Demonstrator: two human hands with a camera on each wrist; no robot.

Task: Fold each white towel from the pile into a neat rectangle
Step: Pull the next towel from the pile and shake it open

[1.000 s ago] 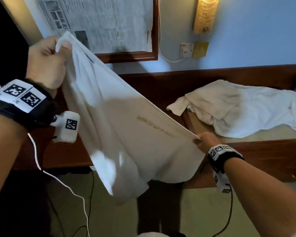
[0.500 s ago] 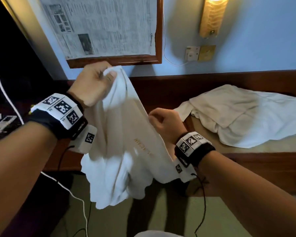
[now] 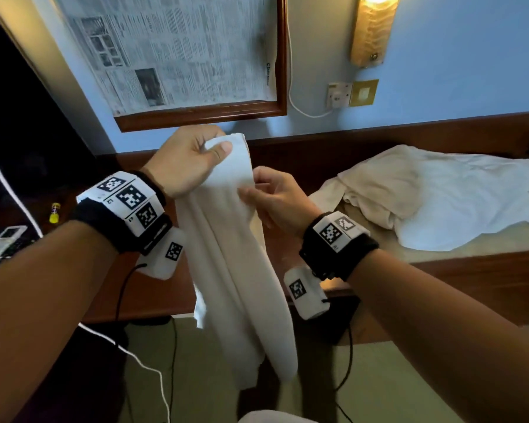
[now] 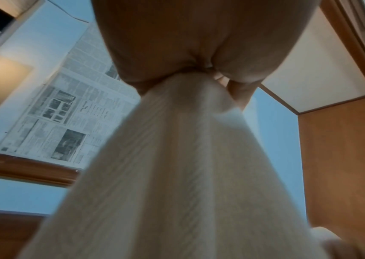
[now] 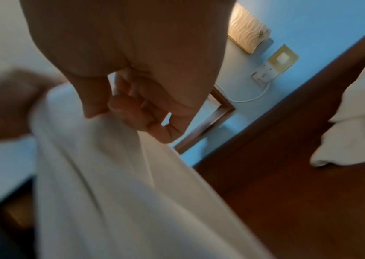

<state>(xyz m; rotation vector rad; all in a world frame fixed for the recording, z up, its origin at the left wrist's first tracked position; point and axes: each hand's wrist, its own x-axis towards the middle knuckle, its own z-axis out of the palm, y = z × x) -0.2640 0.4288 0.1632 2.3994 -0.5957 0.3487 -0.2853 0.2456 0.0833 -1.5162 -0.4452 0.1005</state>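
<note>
A white towel (image 3: 239,270) hangs doubled lengthwise in the air in front of the wooden desk. My left hand (image 3: 193,160) pinches its top corners, thumb on the near face. My right hand (image 3: 269,196) holds the towel's right edge just below, thumb and fingers curled on the cloth. In the left wrist view the towel (image 4: 188,175) drops straight down from my closed fingers. In the right wrist view the towel (image 5: 110,192) runs out from under my thumb (image 5: 92,103). The pile of white towels (image 3: 440,193) lies rumpled on the desk at the right.
The wooden desk (image 3: 471,270) runs along a blue wall with a raised back rail. A framed newspaper (image 3: 177,53), a wall lamp (image 3: 371,29) and a socket (image 3: 338,94) hang above. Remote controls (image 3: 3,242) and a small yellow bottle (image 3: 55,212) lie at the far left. Cables trail to the floor.
My hands have come together, from wide apart to almost touching. The spread towel has folded in half and now hangs as a narrow strip. My left hand has come down and rightwards.
</note>
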